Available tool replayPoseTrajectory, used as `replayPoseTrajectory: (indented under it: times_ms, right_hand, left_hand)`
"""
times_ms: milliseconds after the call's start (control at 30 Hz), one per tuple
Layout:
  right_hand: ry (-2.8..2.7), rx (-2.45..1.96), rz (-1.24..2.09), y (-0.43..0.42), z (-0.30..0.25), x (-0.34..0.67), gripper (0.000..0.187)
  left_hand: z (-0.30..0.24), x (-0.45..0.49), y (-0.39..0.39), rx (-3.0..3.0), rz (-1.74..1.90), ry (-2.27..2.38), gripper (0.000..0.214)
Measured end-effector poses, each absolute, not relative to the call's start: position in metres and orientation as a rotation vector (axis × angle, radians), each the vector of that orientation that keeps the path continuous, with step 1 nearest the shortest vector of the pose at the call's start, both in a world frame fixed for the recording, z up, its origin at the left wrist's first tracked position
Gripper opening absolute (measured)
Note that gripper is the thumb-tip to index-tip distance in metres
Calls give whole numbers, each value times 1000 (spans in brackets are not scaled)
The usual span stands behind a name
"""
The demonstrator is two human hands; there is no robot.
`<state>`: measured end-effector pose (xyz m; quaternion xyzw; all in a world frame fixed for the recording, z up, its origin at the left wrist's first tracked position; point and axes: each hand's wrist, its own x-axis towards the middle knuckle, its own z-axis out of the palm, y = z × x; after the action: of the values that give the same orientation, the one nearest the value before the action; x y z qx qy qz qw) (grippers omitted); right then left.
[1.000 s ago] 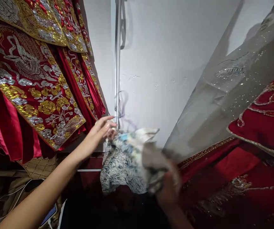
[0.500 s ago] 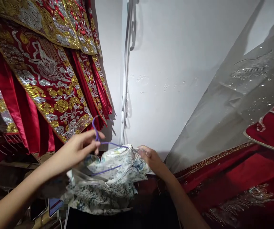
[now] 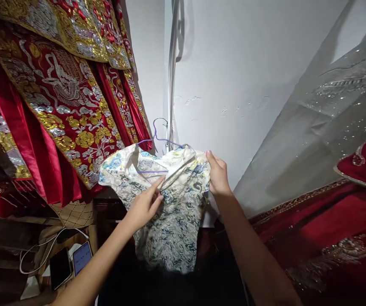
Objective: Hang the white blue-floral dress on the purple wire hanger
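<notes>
A cream garment (image 3: 170,212) with a blue and green cloud pattern hangs from a purple wire hanger (image 3: 157,136) in front of a white wall. My left hand (image 3: 144,204) pinches the cloth at the neckline, just below the hanger's bar. My right hand (image 3: 218,174) grips the garment's right shoulder with closed fingers. The hanger's hook rises beside a silver rail (image 3: 172,85) on the wall.
Red robes with gold and silver embroidery (image 3: 58,93) hang on the left. A grey sequinned gown (image 3: 313,123) and more red cloth (image 3: 330,225) hang on the right. Two phones (image 3: 71,263) with white cables lie at the bottom left.
The garment has been lifted and spread on the hanger. My left hand let go of the hook and now pinches the neckline; my right hand moved up to the shoulder.
</notes>
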<state>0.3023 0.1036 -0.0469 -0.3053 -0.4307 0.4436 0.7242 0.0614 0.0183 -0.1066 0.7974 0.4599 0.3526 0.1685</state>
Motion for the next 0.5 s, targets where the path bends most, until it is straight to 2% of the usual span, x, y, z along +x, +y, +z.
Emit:
replayPoseTrajectory:
  times_ms: [233, 367, 500]
  right_hand:
    - [-922, -712, 690, 117, -34, 306, 38]
    - [-844, -748, 785, 100, -59, 330, 39]
    - [-751, -884, 859, 81, -96, 342, 42]
  left_hand:
    - [-139, 72, 40, 2092, 1044, 1501, 42]
    - [-150, 75, 33, 2085, 1173, 1473, 28]
    - [-172, 85, 20, 2050, 1075, 1337, 26]
